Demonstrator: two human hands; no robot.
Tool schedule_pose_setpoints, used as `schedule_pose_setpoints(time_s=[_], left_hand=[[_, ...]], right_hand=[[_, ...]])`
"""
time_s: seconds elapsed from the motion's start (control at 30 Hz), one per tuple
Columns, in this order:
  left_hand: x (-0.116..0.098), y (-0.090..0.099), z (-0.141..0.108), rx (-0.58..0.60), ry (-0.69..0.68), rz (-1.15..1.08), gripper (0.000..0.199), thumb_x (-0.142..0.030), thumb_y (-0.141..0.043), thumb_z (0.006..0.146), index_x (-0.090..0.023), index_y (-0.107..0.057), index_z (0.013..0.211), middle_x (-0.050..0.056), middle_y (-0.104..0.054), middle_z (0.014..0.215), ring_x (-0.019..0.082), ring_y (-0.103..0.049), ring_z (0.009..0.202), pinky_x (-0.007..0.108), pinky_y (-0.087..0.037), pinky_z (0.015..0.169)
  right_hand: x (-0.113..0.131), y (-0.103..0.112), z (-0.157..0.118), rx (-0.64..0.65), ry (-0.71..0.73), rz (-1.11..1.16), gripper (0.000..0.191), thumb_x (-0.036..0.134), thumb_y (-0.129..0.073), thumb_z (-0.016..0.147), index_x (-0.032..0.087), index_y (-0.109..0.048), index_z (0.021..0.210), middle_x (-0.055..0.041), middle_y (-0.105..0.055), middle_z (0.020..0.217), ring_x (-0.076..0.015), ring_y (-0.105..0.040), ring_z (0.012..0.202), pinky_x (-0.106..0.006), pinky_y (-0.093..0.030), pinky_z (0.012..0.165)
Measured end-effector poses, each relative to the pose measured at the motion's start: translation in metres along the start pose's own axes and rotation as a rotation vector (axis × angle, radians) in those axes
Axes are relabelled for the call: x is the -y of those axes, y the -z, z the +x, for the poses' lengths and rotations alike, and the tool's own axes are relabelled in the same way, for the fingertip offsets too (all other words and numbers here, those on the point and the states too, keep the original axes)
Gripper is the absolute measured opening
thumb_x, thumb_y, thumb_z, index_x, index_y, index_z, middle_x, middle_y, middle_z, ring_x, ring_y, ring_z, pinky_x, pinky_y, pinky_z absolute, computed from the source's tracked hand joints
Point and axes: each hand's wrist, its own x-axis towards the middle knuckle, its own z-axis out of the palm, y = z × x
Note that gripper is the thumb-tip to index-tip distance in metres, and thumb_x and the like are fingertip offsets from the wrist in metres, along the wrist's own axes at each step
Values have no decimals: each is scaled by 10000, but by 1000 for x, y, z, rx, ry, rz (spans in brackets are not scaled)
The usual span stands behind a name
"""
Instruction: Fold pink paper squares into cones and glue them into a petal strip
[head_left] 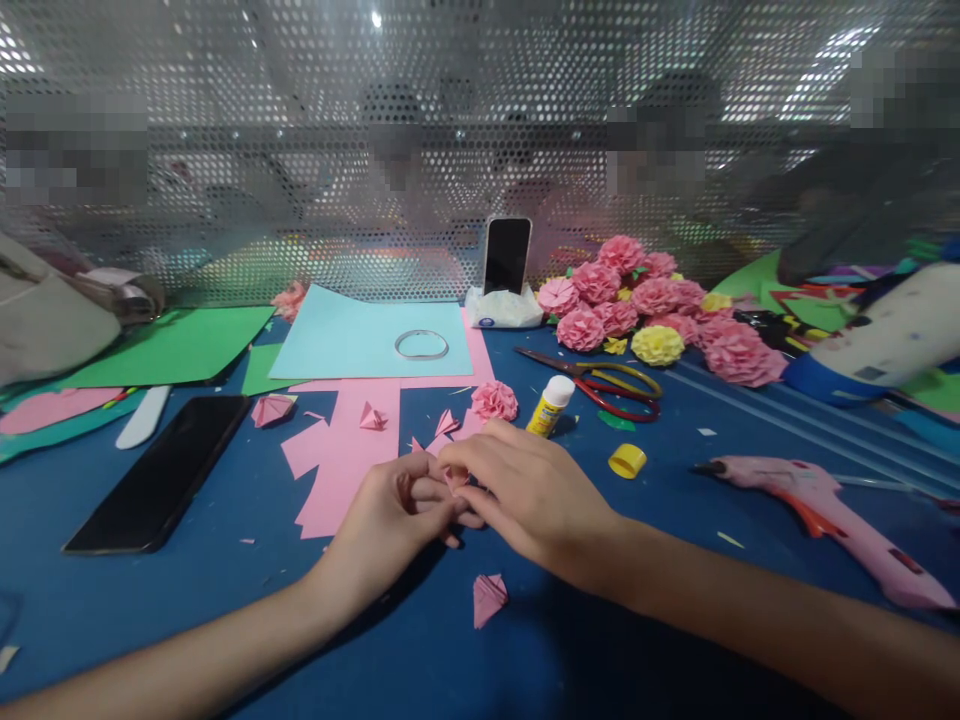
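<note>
Fingertips of my left hand (409, 505) and my right hand (532, 490) meet over the table, both closed on a small folded pink paper piece (455, 480), mostly covered by the fingers. Just below them lies another folded pink paper piece (490, 600). Beyond the hands are a pink paper flower (495, 401), more folded pink pieces (373, 417) and cut pink paper (360, 470). A yellow glue stick (551, 406) with a white end stands behind my right hand, and its yellow cap (627, 461) lies to the right.
Scissors (600, 380) lie behind the glue stick. At right rest a pink hot glue gun (817, 500) and a pile of paper flowers (645, 300). A black phone (161, 475) lies at left; another phone (508, 255) stands at the back before a perforated metal screen (315, 200). Light blue paper (345, 340) holds a ring.
</note>
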Motion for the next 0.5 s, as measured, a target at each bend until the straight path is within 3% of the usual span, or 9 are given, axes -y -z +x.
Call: schedule_pose_setpoints(time_s=[0.23, 0.5], left_hand=[[-1, 0, 0, -27, 40, -55, 382, -430, -828, 720, -151, -587, 821, 26, -707, 713, 201, -748, 718, 246, -578, 610], [2, 0, -1, -31, 20, -76, 357, -413, -814, 754, -148, -584, 822, 38, -715, 761, 203, -753, 734, 247, -579, 617]], right_hand=[[-2, -1, 2, -18, -213, 232, 262, 48, -613, 881, 221, -536, 1061, -5, -648, 960, -170, -603, 888, -285, -458, 764], [-5, -4, 3, -37, -239, 378, 267, 54, -607, 885, 223, -528, 1075, -3, -656, 929, -159, -647, 844, -288, -499, 772]])
